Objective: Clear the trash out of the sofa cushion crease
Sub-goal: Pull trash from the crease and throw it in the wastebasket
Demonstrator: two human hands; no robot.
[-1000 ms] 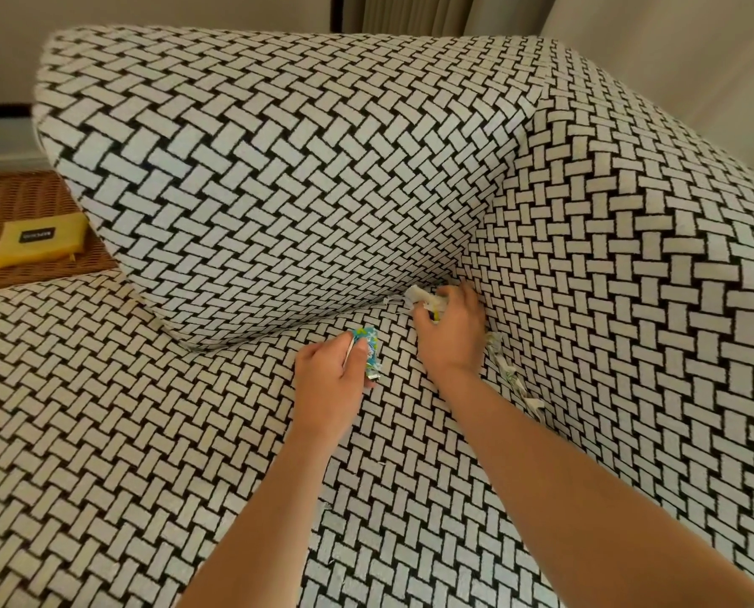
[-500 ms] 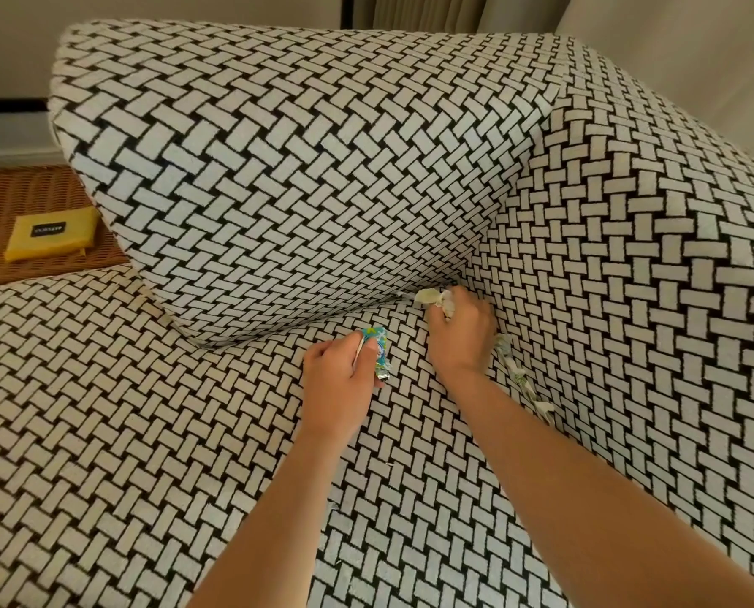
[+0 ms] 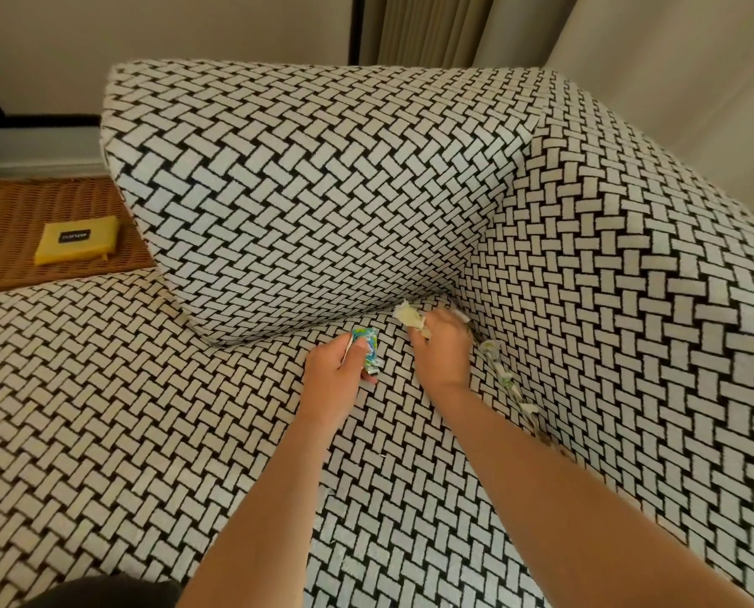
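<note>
Right hand (image 3: 443,351), centre of frame, is closed on a crumpled pale wad (image 3: 410,317) and sits just off the corner where seat, back cushion (image 3: 305,204) and armrest (image 3: 629,265) meet. Compared with a second ago, the hand has drawn back slightly from that corner and the wad stands clearer above the knuckles; it appears to be out of the crease rather than wedged in it. Judgement: one extraction is complete or nearly so.

Left hand (image 3: 335,373), just left of the right, is closed on a blue-green wrapper (image 3: 366,351), pinched between thumb and fingers. Its grip and position match the earlier frames; no change noted.

Outstanding: a line of pale scraps (image 3: 504,377) lies along the crease (image 3: 537,425) between seat and armrest, running from beside the right wrist toward the lower right of frame. These scraps look untouched across all frames. The task is therefore partly done, with most of the crease debris still to collect.

The view has also shifted: the yellow pad (image 3: 77,239) on the wicker surface (image 3: 11,221), at left of frame, now sits further in from the edge. With both hands occupied, further pickup may require consolidating or discarding what is held.
</note>
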